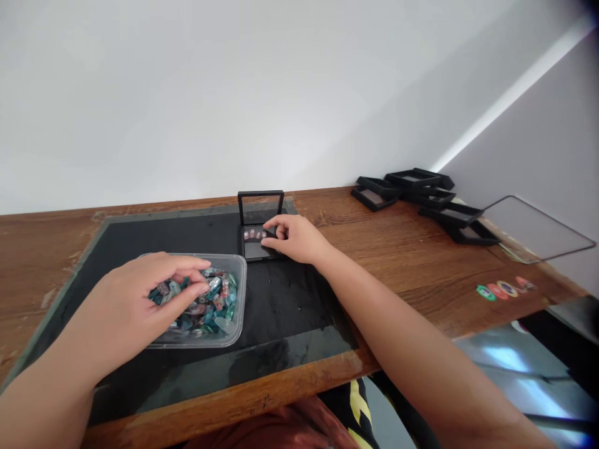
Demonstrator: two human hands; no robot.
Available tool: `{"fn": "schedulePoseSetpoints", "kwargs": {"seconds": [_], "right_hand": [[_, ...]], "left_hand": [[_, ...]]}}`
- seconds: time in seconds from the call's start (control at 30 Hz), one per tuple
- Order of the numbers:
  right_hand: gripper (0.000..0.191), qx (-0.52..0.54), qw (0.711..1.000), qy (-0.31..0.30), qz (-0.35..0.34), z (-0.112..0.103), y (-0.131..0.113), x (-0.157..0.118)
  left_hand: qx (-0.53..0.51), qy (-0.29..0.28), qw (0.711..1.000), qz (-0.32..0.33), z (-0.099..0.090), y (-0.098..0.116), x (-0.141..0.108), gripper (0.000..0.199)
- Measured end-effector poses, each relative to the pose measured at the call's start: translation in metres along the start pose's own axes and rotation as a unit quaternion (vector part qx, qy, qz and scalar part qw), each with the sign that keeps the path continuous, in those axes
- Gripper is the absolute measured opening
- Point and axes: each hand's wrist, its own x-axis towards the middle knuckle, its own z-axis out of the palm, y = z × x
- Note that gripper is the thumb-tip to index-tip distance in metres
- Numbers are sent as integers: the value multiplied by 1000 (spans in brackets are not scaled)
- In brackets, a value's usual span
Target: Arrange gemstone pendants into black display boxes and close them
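Note:
A clear plastic tub (238, 305) on the black mat holds many small teal, pink and clear pieces (218, 299). My left hand (154, 293) is over the tub, thumb and forefinger nearly together at the pieces; whether something is between the tips is too small to tell. Behind the tub stands an open black case (255, 251) with its framed clear lid (261, 209) upright. A row of small pinkish pieces (255, 234) lies inside the case. My right hand (290, 237) reaches into its right side, fingers curled and thumb by the row's right end.
The black mat (290, 312) covers part of the wooden table (388, 262). Several black cases (421, 187) are piled at the back right, near a thin wire frame (552, 259). Colourful round stickers (503, 289) lie near the right front edge. A white wall rises behind.

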Motion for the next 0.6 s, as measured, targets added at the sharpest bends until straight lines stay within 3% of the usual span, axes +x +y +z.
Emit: {"fn": "schedulePoseSetpoints", "kwargs": {"seconds": [0.1, 0.17, 0.27, 0.4, 0.6], "right_hand": [[31, 64, 996, 40, -43, -4, -8, -9], [29, 145, 979, 45, -137, -3, -18, -18], [21, 227, 925, 3, -306, 7, -34, -32], [18, 181, 886, 37, -426, 23, -49, -45], [19, 95, 868, 117, -473, 29, -51, -49]], "left_hand": [[-33, 0, 999, -12, -1, 3, 0, 41], [-55, -3, 998, -19, -1, 4, 1, 41], [-87, 3, 996, -15, -1, 6, 2, 38], [-169, 6, 985, -23, -1, 7, -1, 34], [-285, -41, 955, -72, 3, 3, -3, 30]]}}
